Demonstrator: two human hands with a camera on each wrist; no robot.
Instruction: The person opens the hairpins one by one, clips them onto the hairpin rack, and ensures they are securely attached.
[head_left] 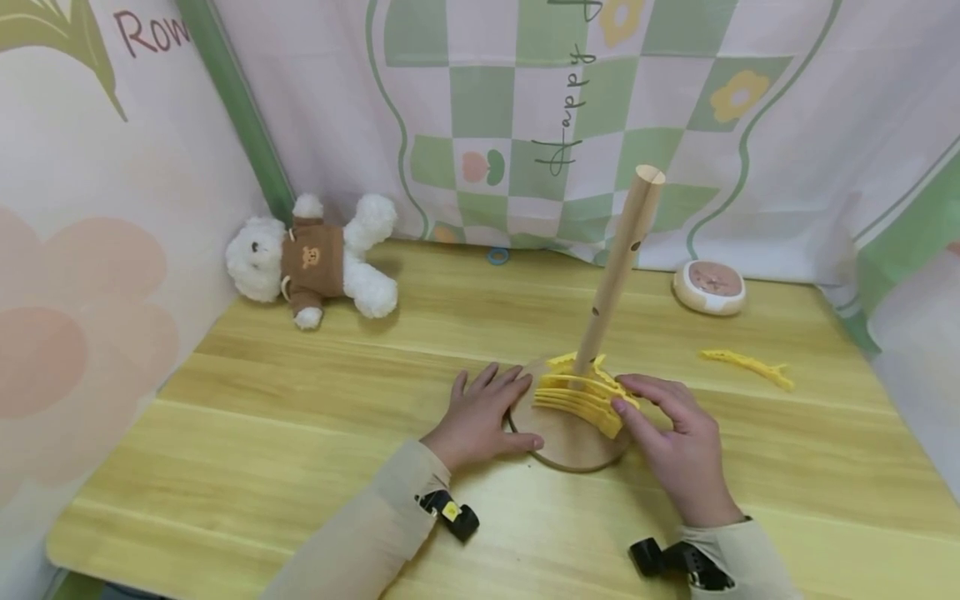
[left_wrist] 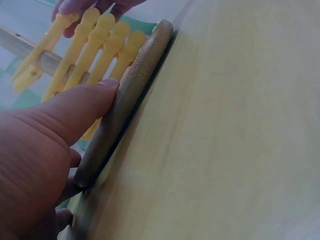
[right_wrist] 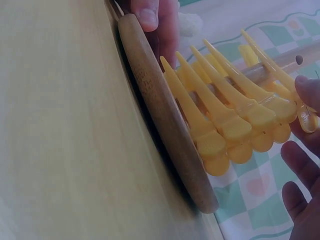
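Observation:
Several yellow hair clips sit stacked low round a wooden pole, which rises from a round wooden base. My right hand pinches the uppermost clip between thumb and fingers at its rounded end. That clip's long prongs lie about the pole, above the others. My left hand rests against the left side of the base with its fingers spread. In the left wrist view, its thumb lies along the base's rim, while part of the other fingers is hidden.
Another yellow clip lies on the table right of the base. Behind it is a small round-cornered device. A white plush toy in a brown top lies at the back left. A blue ring is near the curtain.

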